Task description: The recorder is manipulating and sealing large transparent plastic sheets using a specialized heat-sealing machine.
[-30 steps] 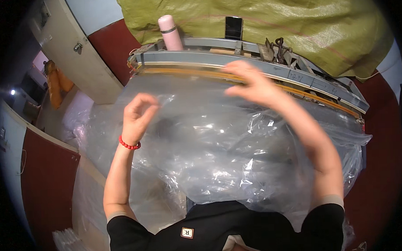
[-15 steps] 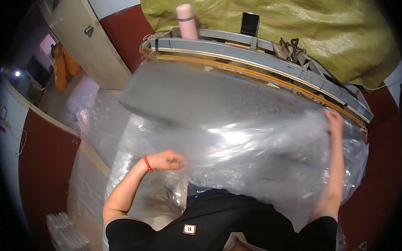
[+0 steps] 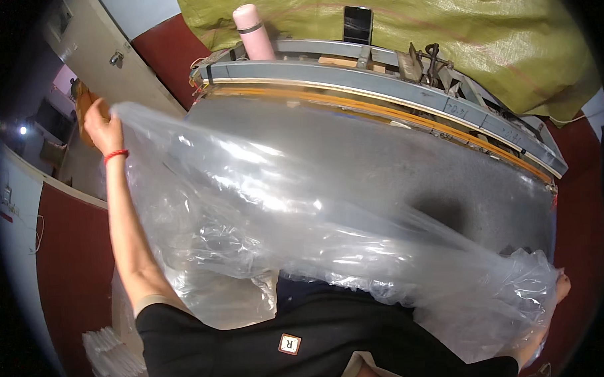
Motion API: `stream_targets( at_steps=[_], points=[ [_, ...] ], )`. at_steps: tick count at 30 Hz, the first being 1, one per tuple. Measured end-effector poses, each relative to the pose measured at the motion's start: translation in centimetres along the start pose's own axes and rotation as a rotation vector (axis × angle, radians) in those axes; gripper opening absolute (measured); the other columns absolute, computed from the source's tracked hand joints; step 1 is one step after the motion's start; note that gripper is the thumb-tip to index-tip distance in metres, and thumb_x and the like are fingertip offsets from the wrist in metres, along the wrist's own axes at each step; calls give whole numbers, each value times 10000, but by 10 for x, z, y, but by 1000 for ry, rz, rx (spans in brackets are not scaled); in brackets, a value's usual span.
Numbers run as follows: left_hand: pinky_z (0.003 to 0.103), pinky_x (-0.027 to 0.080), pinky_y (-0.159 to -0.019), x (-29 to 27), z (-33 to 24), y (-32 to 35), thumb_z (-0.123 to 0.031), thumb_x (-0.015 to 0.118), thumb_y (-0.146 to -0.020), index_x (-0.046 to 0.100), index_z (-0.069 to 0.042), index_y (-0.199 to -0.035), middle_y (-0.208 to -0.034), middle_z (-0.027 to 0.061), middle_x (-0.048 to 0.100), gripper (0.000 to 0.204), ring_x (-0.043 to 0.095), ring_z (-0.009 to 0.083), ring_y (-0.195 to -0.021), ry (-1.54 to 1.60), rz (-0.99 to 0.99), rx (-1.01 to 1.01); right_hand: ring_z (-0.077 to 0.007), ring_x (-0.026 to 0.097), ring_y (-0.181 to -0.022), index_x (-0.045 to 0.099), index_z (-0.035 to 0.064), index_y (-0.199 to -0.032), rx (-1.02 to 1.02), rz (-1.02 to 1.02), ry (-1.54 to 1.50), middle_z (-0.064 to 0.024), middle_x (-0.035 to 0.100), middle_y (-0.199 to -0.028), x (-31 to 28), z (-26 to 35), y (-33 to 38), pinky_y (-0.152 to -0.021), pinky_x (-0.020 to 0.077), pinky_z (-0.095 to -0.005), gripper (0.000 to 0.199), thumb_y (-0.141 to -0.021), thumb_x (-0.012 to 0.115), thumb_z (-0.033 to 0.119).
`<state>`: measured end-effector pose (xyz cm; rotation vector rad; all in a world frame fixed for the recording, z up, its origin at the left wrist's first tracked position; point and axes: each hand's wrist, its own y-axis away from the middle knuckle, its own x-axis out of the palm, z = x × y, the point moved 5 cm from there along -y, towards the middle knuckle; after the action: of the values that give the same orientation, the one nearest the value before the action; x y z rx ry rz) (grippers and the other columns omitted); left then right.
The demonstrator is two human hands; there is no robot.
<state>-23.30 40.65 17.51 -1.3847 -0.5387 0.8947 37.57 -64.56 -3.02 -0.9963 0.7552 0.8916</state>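
Observation:
A wide sheet of clear plastic film [image 3: 296, 215] stretches across my front, over a dark grey flat work surface [image 3: 380, 146]. My left hand [image 3: 104, 129], with a red bead bracelet [image 3: 116, 155] at the wrist, is raised at the far left and closed on the film's upper corner. Low at the right, my right hand [image 3: 563, 286] is closed on the bunched right end of the film, which partly covers my forearm. Between the hands the film hangs loosely and shines with bright folds.
Behind the surface runs a long grey metal bar [image 3: 371, 80] with an orange strip [image 3: 352, 103]. A pink bottle [image 3: 253, 34], a phone [image 3: 358, 25] and a metal clamp [image 3: 433, 64] are along it. Stacked plastic bundles [image 3: 111, 354] lie low left, below an open door [image 3: 104, 49].
My left hand has swung up and to the far left, taking hold of the film's corner. My right hand has come down and outward to the right, and the film is spread wider.

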Motion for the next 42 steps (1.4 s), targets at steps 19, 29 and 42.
stream_targets(
  at_steps=[19, 29, 42],
  points=[
    [352, 292, -966, 202, -46, 177, -475, 518, -760, 275, -69, -1291, -1243, 191, 389, 711, 344, 311, -1176, 15, 1679, 33, -327, 575, -841, 595, 115, -921, 192, -126, 325, -133, 602, -902, 40, 189, 58, -674, 456, -450, 323, -768, 488, 379],
    [297, 413, -848, -41, -516, 103, -158, 526, -824, 478, -10, -1129, -1039, 108, 558, 342, 528, 178, -966, 1824, 1919, -50, -313, 601, -776, 545, 29, -869, 215, -179, 321, -171, 611, -812, 60, 180, 48, -652, 477, -410, 202, -778, 448, 181],
    [288, 452, -696, -228, -669, 121, -162, 514, -814, 574, 8, -901, -839, 123, 612, 200, 589, 216, -785, 2073, 1948, 306, -326, 589, -808, 510, 14, -906, 225, -103, 210, -189, 600, -847, 61, 163, 37, -689, 464, -419, 232, -802, 425, 204]
  ],
)
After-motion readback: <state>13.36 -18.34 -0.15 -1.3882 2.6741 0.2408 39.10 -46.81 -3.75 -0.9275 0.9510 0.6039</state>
